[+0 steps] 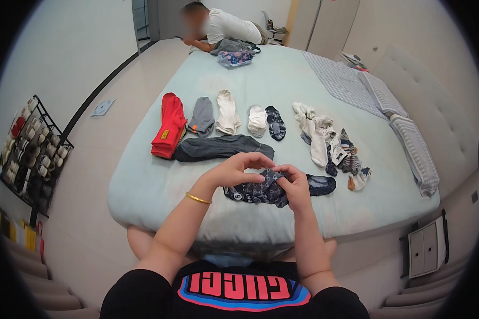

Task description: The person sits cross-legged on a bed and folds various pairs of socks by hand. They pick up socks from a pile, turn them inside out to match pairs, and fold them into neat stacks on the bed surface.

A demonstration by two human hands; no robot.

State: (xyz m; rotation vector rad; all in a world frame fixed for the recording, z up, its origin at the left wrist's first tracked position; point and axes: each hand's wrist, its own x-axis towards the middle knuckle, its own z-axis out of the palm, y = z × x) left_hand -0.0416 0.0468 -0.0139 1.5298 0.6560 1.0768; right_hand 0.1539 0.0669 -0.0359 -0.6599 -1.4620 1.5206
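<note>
My left hand and my right hand meet over the near part of the bed. Between their fingertips is a dark patterned sock, pinched at its upper edge. The left fingers arch over it with the thumb below; the right thumb and fingers press on its other side. Beneath and beside it lie a dark sock with pale lettering and, to the right, another dark sock. Just beyond my hands a long dark grey sock lies sideways.
Farther back stand in a row red socks, a grey pair, tall white socks, short white socks and a navy pair. A loose sock pile lies right. A person lies across the bed's far edge.
</note>
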